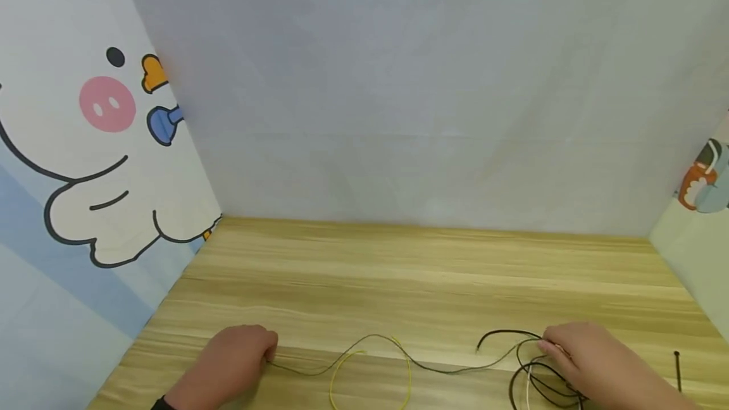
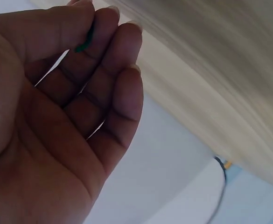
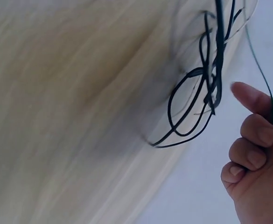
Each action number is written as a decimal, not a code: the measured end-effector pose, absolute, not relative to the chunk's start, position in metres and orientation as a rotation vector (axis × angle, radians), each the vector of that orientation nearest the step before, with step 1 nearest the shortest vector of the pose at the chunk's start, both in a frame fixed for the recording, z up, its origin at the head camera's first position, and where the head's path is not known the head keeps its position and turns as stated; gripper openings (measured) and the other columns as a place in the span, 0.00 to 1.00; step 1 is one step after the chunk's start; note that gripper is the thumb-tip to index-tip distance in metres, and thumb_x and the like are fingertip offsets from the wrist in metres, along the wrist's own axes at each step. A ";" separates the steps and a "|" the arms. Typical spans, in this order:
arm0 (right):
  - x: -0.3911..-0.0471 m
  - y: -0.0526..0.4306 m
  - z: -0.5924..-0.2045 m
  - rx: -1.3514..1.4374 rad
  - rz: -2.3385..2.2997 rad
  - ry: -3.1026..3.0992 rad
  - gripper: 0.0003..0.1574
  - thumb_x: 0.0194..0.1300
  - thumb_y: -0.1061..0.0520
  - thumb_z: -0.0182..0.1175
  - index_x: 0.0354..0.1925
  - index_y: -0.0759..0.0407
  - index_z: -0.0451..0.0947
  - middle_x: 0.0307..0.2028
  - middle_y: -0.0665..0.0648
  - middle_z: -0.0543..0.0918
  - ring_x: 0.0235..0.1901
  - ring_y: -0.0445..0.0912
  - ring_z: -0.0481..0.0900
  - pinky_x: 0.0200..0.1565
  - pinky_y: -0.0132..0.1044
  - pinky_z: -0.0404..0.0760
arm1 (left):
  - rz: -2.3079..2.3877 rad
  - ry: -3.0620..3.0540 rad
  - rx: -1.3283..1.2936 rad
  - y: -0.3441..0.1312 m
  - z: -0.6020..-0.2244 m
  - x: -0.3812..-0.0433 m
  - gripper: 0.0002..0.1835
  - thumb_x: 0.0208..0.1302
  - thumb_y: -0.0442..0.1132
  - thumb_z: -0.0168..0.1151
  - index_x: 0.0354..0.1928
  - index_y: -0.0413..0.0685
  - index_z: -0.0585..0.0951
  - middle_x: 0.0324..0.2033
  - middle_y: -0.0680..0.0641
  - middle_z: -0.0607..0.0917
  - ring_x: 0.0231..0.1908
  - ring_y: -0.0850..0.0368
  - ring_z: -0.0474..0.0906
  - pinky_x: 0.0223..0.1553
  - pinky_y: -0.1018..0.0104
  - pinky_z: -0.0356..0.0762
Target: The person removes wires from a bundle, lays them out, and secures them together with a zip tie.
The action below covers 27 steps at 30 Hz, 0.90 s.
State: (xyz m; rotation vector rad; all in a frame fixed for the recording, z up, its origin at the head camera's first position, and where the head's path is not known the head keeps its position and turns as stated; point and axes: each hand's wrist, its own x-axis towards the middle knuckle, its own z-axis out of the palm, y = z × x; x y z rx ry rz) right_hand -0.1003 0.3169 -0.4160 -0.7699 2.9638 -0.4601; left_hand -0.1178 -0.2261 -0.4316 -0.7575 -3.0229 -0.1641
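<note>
A thin green wire [image 1: 373, 336] runs in a wavy line between the two hands. My left hand [image 1: 228, 362] pinches one end of it; in the left wrist view a short green tip [image 2: 82, 47] pokes out from between thumb and fingers. On the other side my right hand [image 1: 598, 362] has its fingers curled round the wire, which the right wrist view shows entering the grip [image 3: 272, 109]. Close by the right hand lies a tangle of black wire [image 1: 515, 375] with a white strand [image 1: 528, 379] in it.
A yellow wire [image 1: 410, 375] lies in a loop on the wooden table [image 1: 353, 271], under the green wire's middle. At the right edge is a short black piece [image 1: 678, 369]. A grey cloth wall [image 1: 421, 112] closes the back, and a printed cloth panel [image 1: 57, 296] the left.
</note>
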 end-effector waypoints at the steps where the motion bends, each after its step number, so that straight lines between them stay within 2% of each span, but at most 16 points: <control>1: -0.099 0.318 -0.416 -0.735 -0.467 2.959 0.22 0.77 0.46 0.48 0.22 0.41 0.62 0.17 0.37 0.57 0.17 0.31 0.54 0.25 0.30 0.60 | -0.160 -3.048 -0.714 -0.232 -0.432 -0.118 0.18 0.49 0.26 0.62 0.20 0.60 0.69 0.18 0.62 0.68 0.21 0.64 0.61 0.24 0.66 0.66; 4: -0.097 0.321 -0.415 -0.605 -0.474 2.902 0.24 0.78 0.43 0.44 0.22 0.43 0.62 0.16 0.40 0.58 0.16 0.32 0.53 0.24 0.30 0.60 | -0.154 -3.126 -0.588 -0.244 -0.431 -0.121 0.19 0.51 0.25 0.61 0.20 0.60 0.70 0.20 0.62 0.70 0.22 0.64 0.63 0.26 0.64 0.68; 10: -0.094 0.327 -0.416 -0.556 -0.367 2.906 0.23 0.77 0.44 0.46 0.22 0.45 0.62 0.16 0.42 0.58 0.16 0.33 0.54 0.25 0.31 0.60 | -0.189 -3.219 -0.445 -0.258 -0.428 -0.129 0.17 0.55 0.23 0.59 0.23 0.57 0.74 0.24 0.59 0.75 0.26 0.61 0.68 0.30 0.60 0.72; 14: -0.094 0.330 -0.419 -0.588 -0.359 2.892 0.23 0.78 0.45 0.45 0.22 0.44 0.63 0.16 0.41 0.58 0.17 0.33 0.55 0.25 0.32 0.61 | -0.241 -3.235 -0.440 -0.260 -0.431 -0.132 0.18 0.56 0.22 0.58 0.23 0.57 0.73 0.23 0.58 0.74 0.26 0.60 0.67 0.30 0.60 0.71; 18: -0.096 0.330 -0.424 -0.623 -0.411 2.819 0.23 0.78 0.43 0.44 0.23 0.43 0.65 0.17 0.41 0.60 0.17 0.32 0.58 0.25 0.33 0.62 | -0.229 -3.218 -0.465 -0.257 -0.437 -0.132 0.17 0.59 0.26 0.60 0.22 0.58 0.71 0.22 0.59 0.71 0.24 0.60 0.65 0.29 0.61 0.69; 20: -0.097 0.329 -0.425 -0.627 -0.400 2.810 0.22 0.78 0.42 0.44 0.25 0.41 0.70 0.18 0.39 0.65 0.19 0.32 0.64 0.29 0.36 0.67 | -0.213 -3.201 -0.472 -0.255 -0.439 -0.133 0.17 0.60 0.28 0.61 0.22 0.58 0.71 0.21 0.59 0.71 0.24 0.60 0.65 0.28 0.61 0.69; 23: -0.097 0.329 -0.426 -0.637 -0.316 2.894 0.17 0.76 0.41 0.47 0.33 0.38 0.78 0.27 0.34 0.76 0.28 0.36 0.76 0.38 0.45 0.72 | -0.223 -3.196 -0.453 -0.252 -0.439 -0.133 0.15 0.62 0.29 0.61 0.23 0.57 0.72 0.21 0.58 0.71 0.23 0.60 0.65 0.28 0.60 0.69; 25: -0.096 0.329 -0.426 -0.634 -0.224 2.966 0.13 0.75 0.41 0.49 0.36 0.35 0.80 0.31 0.31 0.77 0.33 0.36 0.78 0.41 0.52 0.71 | -0.226 -3.193 -0.440 -0.250 -0.439 -0.134 0.14 0.64 0.30 0.61 0.25 0.57 0.74 0.22 0.58 0.73 0.24 0.61 0.67 0.29 0.61 0.70; 27: -0.096 0.328 -0.426 -0.628 -0.151 3.027 0.12 0.74 0.40 0.51 0.34 0.31 0.78 0.29 0.29 0.73 0.34 0.35 0.76 0.43 0.53 0.70 | -0.223 -3.185 -0.440 -0.249 -0.439 -0.136 0.12 0.64 0.31 0.61 0.27 0.56 0.75 0.24 0.58 0.75 0.24 0.61 0.69 0.29 0.61 0.72</control>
